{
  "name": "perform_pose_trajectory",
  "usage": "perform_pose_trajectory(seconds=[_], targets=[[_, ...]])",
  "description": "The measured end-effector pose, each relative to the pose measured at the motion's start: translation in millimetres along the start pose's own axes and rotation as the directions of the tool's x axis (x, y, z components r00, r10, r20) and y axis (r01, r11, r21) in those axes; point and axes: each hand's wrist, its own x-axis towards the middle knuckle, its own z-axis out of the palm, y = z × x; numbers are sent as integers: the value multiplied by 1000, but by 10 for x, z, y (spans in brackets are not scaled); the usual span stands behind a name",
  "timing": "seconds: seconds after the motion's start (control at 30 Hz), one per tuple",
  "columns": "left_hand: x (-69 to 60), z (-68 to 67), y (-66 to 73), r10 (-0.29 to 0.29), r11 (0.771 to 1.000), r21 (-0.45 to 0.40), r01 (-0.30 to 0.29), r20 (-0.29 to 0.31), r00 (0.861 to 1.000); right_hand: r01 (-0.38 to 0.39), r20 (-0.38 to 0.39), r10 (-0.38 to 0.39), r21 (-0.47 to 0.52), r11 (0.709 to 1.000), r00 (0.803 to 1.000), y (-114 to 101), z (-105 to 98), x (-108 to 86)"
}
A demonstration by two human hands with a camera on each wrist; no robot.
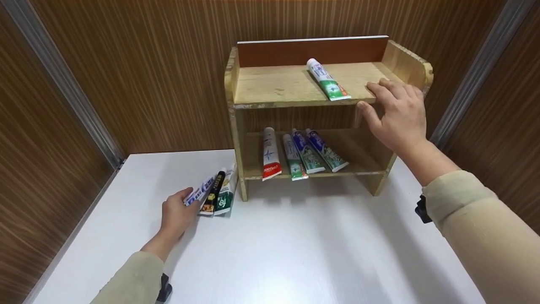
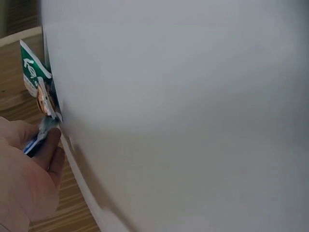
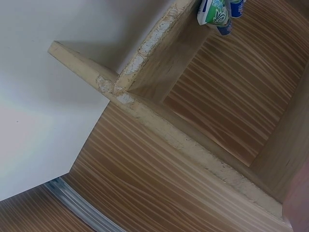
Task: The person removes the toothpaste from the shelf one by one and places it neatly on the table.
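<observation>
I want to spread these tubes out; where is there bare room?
Top shelf: left of the lone tube, up to the left side. Lower shelf: a smaller patch right of the four tubes. Table: the wide front stretch between the two sleeves. Crowded: among those four, and where three more bunch at the left hand.

The head view looks forward and down over the table [image 1: 270,240], far enough back for the whole shelf [image 1: 270,86]. The left wrist view, close and tilted, looks past the left hand [image 1: 179,213]; both show the green tube [image 1: 224,202]. The right wrist view, near and slanted, faces the shelf's right end, also in the head view.
</observation>
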Motion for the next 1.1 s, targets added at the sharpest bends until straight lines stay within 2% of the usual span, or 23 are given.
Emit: perform_pose_trajectory(seconds=[0.3, 0.57, 0.8, 0.97, 1.1], targets=[[-14, -18, -24, -23, 998, 63, 21, 30, 999, 10, -7, -10, 1, 1000, 1000, 2, 13, 5], [48, -66, -77, -77, 996, 56, 71, 131, 988, -15, 15, 15, 1, 1000, 1000, 2, -1, 1], [80, -85, -81, -95, 993, 87, 80, 188, 978, -18, 18, 18, 4, 1000, 1000, 1, -23, 13], [87, -79, -88, -105, 990, 109, 85, 197, 975, -28, 30, 28, 1, 1000, 999, -5, -30, 13], [71, -78, -109, -92, 989, 130, 69, 185, 978, -10, 13, 10, 6, 1000, 1000, 1, 4, 2]])
